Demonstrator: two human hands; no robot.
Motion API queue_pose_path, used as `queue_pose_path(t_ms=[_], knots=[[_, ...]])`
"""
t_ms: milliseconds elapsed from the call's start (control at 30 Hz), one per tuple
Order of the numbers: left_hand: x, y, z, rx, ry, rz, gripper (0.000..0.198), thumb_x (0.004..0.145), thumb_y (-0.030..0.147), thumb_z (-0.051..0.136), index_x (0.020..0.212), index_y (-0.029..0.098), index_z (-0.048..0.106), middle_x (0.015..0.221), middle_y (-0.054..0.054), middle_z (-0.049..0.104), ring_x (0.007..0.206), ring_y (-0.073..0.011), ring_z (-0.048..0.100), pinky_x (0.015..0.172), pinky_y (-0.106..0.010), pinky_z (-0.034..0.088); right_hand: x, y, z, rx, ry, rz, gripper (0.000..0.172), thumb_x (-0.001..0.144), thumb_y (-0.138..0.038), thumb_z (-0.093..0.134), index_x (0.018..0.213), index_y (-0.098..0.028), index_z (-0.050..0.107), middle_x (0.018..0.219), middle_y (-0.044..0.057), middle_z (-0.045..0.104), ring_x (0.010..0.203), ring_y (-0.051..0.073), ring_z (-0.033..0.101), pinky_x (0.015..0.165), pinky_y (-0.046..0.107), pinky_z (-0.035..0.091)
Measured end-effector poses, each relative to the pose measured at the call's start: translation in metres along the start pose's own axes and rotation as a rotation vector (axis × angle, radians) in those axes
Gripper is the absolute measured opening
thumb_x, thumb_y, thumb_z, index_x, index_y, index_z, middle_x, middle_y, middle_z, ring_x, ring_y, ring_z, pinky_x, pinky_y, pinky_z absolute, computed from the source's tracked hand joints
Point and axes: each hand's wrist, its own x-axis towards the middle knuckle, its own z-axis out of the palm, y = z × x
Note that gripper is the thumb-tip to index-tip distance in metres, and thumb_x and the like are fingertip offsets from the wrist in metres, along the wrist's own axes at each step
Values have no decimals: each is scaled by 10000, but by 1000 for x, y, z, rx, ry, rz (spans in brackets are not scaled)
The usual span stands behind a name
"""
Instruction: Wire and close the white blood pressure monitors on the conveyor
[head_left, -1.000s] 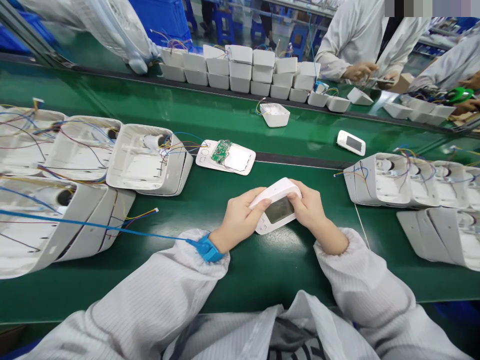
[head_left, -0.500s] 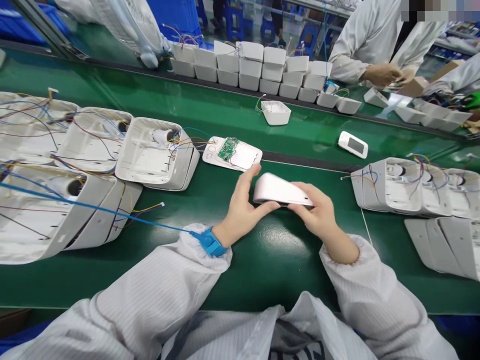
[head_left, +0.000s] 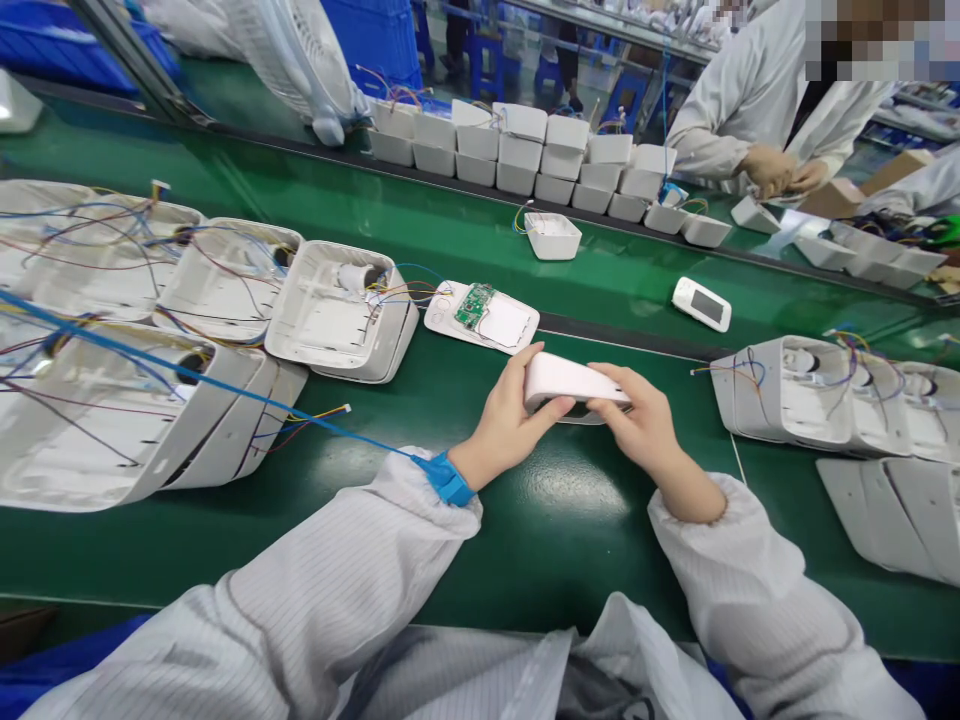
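Note:
Between my hands is a white plastic housing, held tilted just above the green bench. My left hand, with a blue wrist strap, is closed on its left end. Its right end is gripped by my right hand, thumb at the lower edge. The underside is mostly hidden, with a dark gap and a pale rim showing below. Just beyond my left hand lies a white front panel carrying a green circuit board. Wires run from the board to an open white housing on the left.
Several wired housings crowd the left side; more housings stand at the right. A small white device with a dark screen and a small white tray lie beyond. Past the stacked shells, a co-worker's hands are at work.
The view has shifted slightly, so the bench items sit a little right and lower. The held housing has tilted, and a pale rim now shows beneath it. Both hands keep their hold.

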Motion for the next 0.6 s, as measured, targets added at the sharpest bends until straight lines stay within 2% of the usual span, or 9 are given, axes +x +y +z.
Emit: queue_pose_path(t_ms=[67, 167, 233, 300, 367, 433, 533, 600], knots=[[1, -5, 2, -9, 27, 27, 670, 902, 414, 615, 1452, 168, 320, 1450, -176, 474, 1335, -272, 496, 1096, -436, 436, 17, 27, 1, 83, 96, 134, 400, 895, -527, 616, 1145, -225, 699, 1125, 79, 722, 1002, 254, 676, 896, 414, 549], [2, -7, 2, 9, 14, 63, 514, 905, 309, 596, 1374, 177, 431, 1375, -151, 538, 1296, -257, 524, 1072, -436, 463, 61, 77, 3, 170, 348, 334, 502, 911, -578, 527, 1195, -180, 642, 1103, 109, 701, 943, 246, 686, 806, 418, 584], [3, -6, 1, 3, -39, 74, 381, 904, 260, 574, 1275, 187, 525, 1278, -124, 604, 1209, -236, 580, 1030, -413, 496, 98, 105, 2, 103, 388, 398, 497, 949, -533, 432, 1248, -171, 595, 1087, 120, 678, 957, 238, 685, 810, 423, 588], [4, -4, 1, -12, -88, 64, 328, 898, 244, 570, 1220, 184, 569, 1193, -107, 647, 1097, -214, 630, 981, -389, 526, 130, 122, 2, 44, 398, 411, 468, 913, -459, 494, 1264, -160, 577, 1148, 142, 646, 1050, 265, 655, 914, 482, 551], [4, -3, 2, -21, -133, 36, 315, 886, 242, 580, 1192, 167, 596, 1109, -96, 680, 998, -200, 661, 930, -369, 546, 156, 127, 7, -25, 413, 396, 497, 853, -389, 562, 1290, -150, 557, 1278, 171, 581, 1188, 300, 579, 1043, 544, 458], [4, -3, 4, -5, -177, 15, 268, 876, 245, 586, 1126, 161, 634, 1034, -82, 706, 946, -198, 677, 886, -355, 555, 177, 122, 22, -65, 385, 359, 524, 832, -345, 559, 1316, -146, 540, 1314, 177, 565, 1203, 303, 561, 1074, 553, 422], [4, -5, 6, 82, -231, 23, 189, 881, 267, 588, 1026, 179, 674, 990, -66, 731, 935, -208, 685, 866, -356, 547, 210, 107, 61, -42, 213, 284, 550, 814, -308, 572, 1344, -164, 544, 1112, 122, 683, 974, 248, 655, 952, 469, 518], [4, -5, 6, 141, -261, 41, 184, 896, 291, 582, 1006, 184, 682, 994, -65, 739, 949, -221, 687, 879, -374, 537, 233, 97, 89, -10, 55, 246, 691, 774, -267, 631, 1440, -185, 465, 983, 70, 723, 849, 220, 665, 890, 436, 538]])
